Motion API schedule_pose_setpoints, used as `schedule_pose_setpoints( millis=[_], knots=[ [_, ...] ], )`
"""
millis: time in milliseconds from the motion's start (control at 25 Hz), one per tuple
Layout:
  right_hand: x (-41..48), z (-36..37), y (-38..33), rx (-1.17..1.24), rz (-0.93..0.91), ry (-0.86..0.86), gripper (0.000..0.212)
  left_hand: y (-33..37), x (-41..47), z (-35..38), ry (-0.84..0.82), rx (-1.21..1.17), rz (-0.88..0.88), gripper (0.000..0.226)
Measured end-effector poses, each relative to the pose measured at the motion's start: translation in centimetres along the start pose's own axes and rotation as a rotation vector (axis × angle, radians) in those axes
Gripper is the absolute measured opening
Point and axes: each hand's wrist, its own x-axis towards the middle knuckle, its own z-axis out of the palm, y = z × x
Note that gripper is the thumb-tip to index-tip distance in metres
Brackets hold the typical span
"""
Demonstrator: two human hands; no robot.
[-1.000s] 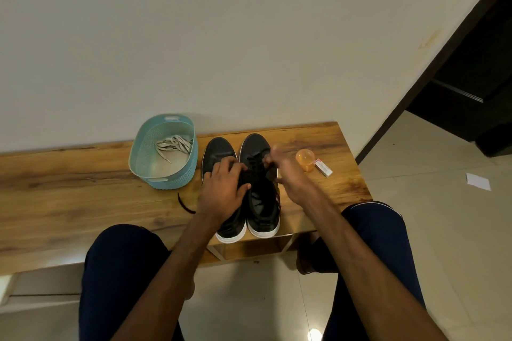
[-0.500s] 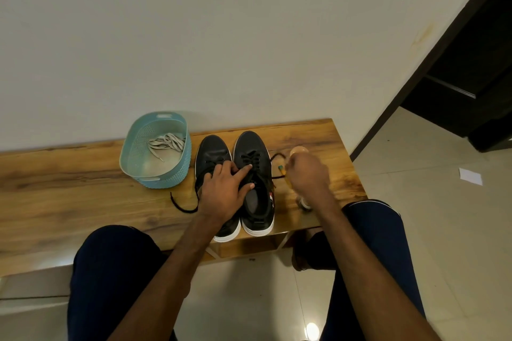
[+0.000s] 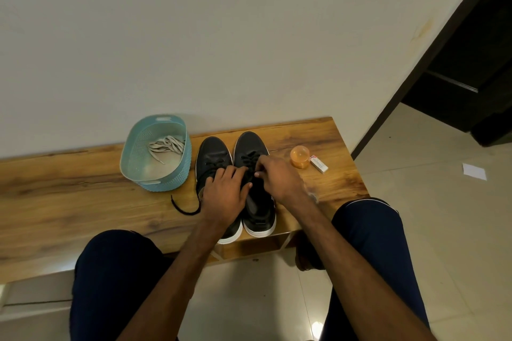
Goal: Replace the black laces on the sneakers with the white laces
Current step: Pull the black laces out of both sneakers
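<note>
The sneakers (image 3: 250, 144) are set side by side on the worktop (image 3: 83, 196), under both hands. They are pressed by the flat, spread left hand (image 3: 225, 191), and a black lace (image 3: 249, 158) is pinched by the curled right hand (image 3: 278, 178). White laces (image 3: 166, 145) are kept in the basket (image 3: 166, 183) alongside.

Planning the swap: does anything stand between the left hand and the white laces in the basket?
Only the wall of the basket: the white laces lie inside it. The left hand rests on the left sneaker right beside it; the basket is open on top, so a reach over the rim looks free.
</note>
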Motion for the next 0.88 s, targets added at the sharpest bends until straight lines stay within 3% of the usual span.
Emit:
schedule_pose_setpoints(
  millis=[200, 400, 520, 720, 880],
  knots=[
    [-0.1, 0.4, 0.4, 0.140, 0.018, -0.004, 0.009, 0.5, 0.0, 0.2, 0.010, -0.026, 0.008, 0.043],
    [-0.1, 0.4, 0.6, 0.096, -0.051, -0.108, 0.007, 0.7, 0.0, 0.4, 0.010, -0.019, 0.003, 0.045],
    [-0.3, 0.6, 0.5, 0.062, -0.051, -0.108, 0.021, -0.2, 0.1, 0.6, -0.006, -0.087, -0.049, 0.061],
    [-0.8, 1.0, 0.1, 0.079, -0.018, -0.032, 0.021, -2.6, -0.5, -0.2, -0.089, -0.104, -0.117, 0.095],
    [-0.7, 0.7, 0.4, 0.178, 0.024, -0.010, 0.018, -3.0, -1.0, -0.7, -0.033, -0.142, -0.120, 0.071]
  ],
)
